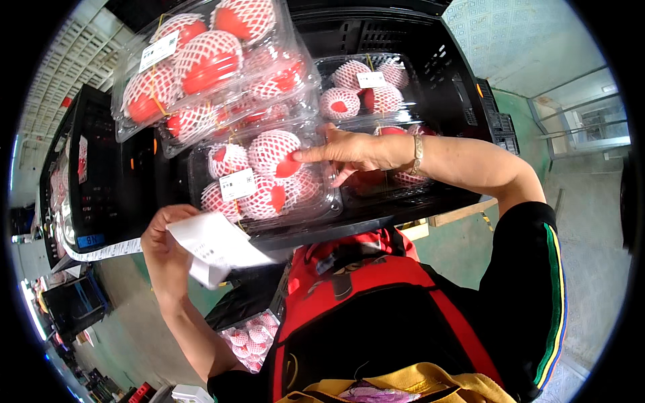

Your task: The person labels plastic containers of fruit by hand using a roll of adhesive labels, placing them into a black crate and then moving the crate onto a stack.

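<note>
My left hand (168, 232) is closed on a white strip of paper labels (218, 243), which hangs folded and partly blurred. To its right a clear plastic fruit pack (322, 201) holds red round fruit (274, 153) in white foam nets, with a white label (237, 185) on its lid. My right hand (353, 151) lies over this pack's right edge with its fingers apart, one stretched toward the upper fruit. Some of its fingers are hidden. More clear packs (208, 64) are stacked just above, tilted and overlapping, the top one also labelled.
A black crate (450, 74) holds more fruit packs, including a labelled one (369, 91) at the back. Another black crate (101, 168) stands at the left. Below the left forearm sits a further fruit pack (252, 339). Glass doors (584, 111) are at the far right.
</note>
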### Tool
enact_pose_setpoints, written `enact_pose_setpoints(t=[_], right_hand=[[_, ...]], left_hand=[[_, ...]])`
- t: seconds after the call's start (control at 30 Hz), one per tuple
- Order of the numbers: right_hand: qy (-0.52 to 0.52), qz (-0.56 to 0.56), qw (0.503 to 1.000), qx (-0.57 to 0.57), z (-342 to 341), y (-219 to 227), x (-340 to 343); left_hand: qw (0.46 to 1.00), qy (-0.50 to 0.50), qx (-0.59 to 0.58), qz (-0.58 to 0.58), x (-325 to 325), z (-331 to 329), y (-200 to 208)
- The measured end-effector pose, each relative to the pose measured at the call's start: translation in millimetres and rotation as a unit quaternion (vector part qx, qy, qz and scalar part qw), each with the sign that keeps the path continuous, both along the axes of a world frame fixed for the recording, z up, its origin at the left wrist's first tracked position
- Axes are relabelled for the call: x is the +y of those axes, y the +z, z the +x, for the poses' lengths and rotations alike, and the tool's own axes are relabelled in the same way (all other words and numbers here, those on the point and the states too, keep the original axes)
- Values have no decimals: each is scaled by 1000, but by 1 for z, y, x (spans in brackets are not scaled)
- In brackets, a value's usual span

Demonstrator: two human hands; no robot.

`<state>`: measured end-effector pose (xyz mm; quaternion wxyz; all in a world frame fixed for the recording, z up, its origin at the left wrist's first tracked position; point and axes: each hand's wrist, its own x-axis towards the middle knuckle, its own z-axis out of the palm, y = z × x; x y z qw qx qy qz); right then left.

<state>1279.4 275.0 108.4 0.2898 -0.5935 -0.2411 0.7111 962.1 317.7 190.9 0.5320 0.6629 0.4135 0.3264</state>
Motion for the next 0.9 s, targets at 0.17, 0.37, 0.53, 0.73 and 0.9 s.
enact_pose_setpoints(t=[0.17, 0.37, 0.53, 0.73, 0.9], right_hand=[[0, -14, 997, 80, -4, 2, -4], [-57, 59, 993, 80, 21, 17, -19], [-17, 57, 998, 13, 85, 30, -67], [66, -7, 881, -468, 133, 98, -120], [154, 276, 711, -628, 124, 137, -116]], left_hand=[[1000, 14, -2, 5, 9, -11, -17], [986, -95, 124, 52, 27, 6, -37], [951, -252, 85, -157, 35, 45, -53], [885, -393, 128, -215, -1, 134, -58], [883, -419, 152, -148, -27, 182, -55]])
